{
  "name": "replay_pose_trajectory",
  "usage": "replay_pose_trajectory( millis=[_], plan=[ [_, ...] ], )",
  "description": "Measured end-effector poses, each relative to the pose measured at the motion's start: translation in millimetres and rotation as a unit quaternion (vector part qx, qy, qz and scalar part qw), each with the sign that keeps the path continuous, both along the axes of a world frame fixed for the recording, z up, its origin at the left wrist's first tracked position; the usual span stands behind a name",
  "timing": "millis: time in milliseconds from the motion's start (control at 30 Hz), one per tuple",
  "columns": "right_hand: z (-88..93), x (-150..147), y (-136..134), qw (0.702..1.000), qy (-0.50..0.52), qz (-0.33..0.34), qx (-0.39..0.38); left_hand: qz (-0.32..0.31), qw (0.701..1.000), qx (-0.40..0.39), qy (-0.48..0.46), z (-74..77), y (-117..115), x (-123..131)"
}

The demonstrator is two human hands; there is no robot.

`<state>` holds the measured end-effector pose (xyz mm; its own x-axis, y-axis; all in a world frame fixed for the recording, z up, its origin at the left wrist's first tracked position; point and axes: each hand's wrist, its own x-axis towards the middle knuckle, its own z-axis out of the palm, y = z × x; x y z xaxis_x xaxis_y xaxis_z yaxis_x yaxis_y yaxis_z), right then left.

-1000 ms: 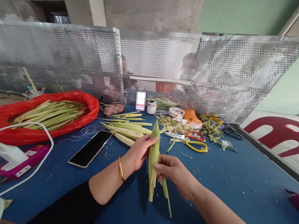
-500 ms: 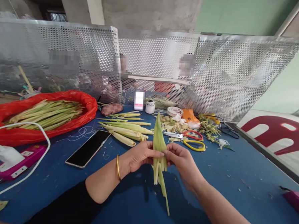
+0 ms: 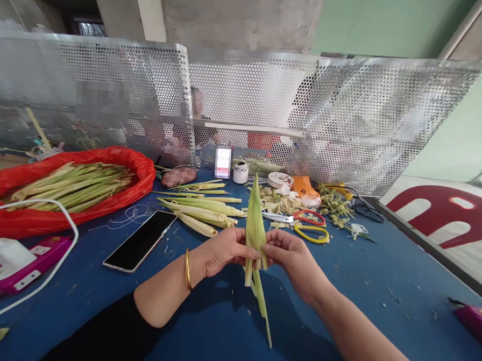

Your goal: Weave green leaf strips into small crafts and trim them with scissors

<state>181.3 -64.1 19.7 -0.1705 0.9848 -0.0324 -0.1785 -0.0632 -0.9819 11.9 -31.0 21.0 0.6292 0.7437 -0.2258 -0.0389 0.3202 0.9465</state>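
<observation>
Pale green corn husks point(image 3: 255, 219), folded and layered to a point at the top, stand upright between my two hands above the blue table. From the left, my left hand point(image 3: 230, 250) pinches them, its thumb across the front. My right hand point(image 3: 282, 251) grips their right edge between thumb and fingers. Cut-looking ends hang just under the fingers, and one long narrow strip point(image 3: 263, 305) trails lower. Behind my hands lie more corn husks point(image 3: 201, 213) in a loose pile. Scissors point(image 3: 303, 222) with one red and one yellow handle rest beyond my right hand.
A red plastic bag point(image 3: 146, 170) full of husk strips stands at left, near a black phone point(image 3: 141, 242) and a purple power strip point(image 3: 55, 249). Husk scraps point(image 3: 270, 201), a tape roll point(image 3: 280, 180) and a white container point(image 3: 240, 173) sit before a perforated metal screen point(image 3: 246, 89).
The husks have risen slightly between my hands, with their tip higher and the lower ends shorter below my fingers. Both hands keep their pinch. The view has shifted a little.
</observation>
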Motion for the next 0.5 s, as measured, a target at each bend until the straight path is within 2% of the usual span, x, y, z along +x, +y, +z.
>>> replay_pose_trajectory(
  millis=[167,333,500],
  plan=[
    [0.9,0.5,-1.3,0.998,0.036,0.039,-0.021,0.013,1.0,0.002,0.0,3.7,0.6,0.4],
    [-2.0,-0.3,-0.5,0.999,0.018,0.03,-0.035,0.048,0.999,0.005,0.004,4.5,-0.5,2.2],
    [-2.0,1.4,-0.6,0.989,0.083,0.084,-0.092,0.002,1.0,-0.007,-0.011,0.6,1.8,-1.6]
  ],
)
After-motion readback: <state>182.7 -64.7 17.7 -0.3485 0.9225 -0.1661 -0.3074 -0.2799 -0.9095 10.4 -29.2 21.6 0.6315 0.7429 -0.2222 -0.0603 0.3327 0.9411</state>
